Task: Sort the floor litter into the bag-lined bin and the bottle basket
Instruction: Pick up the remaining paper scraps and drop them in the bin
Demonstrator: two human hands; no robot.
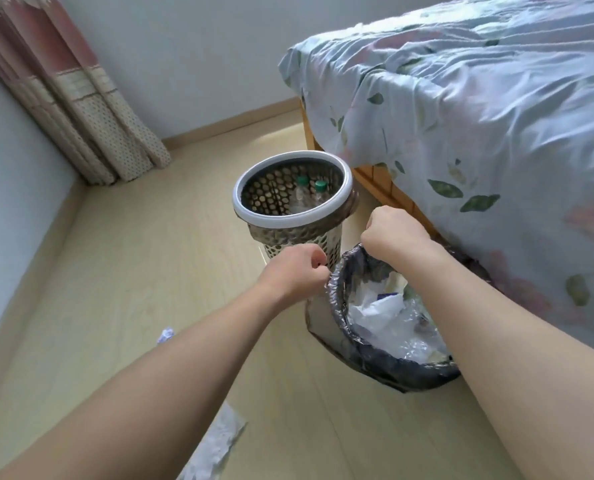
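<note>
The bag-lined bin (347, 327) stands by the bed, lined with a dark plastic bag and holding white paper and clear plastic. My left hand (297, 268) is curled at the bag's left rim and seems to pinch its edge. My right hand (389, 233) is curled at the bag's far rim and grips it. Behind them stands the perforated bottle basket (288, 216) with a white rim; two green-capped bottles (311, 194) stand inside. A crumpled paper ball (166, 336) and a flat white wrapper (215, 445) lie on the floor.
A bed (479, 133) with a floral blue cover fills the right side, its wooden frame close to both containers. A patterned curtain (66, 98) hangs in the far left corner. Pale wood floor (132, 254) stretches to the left.
</note>
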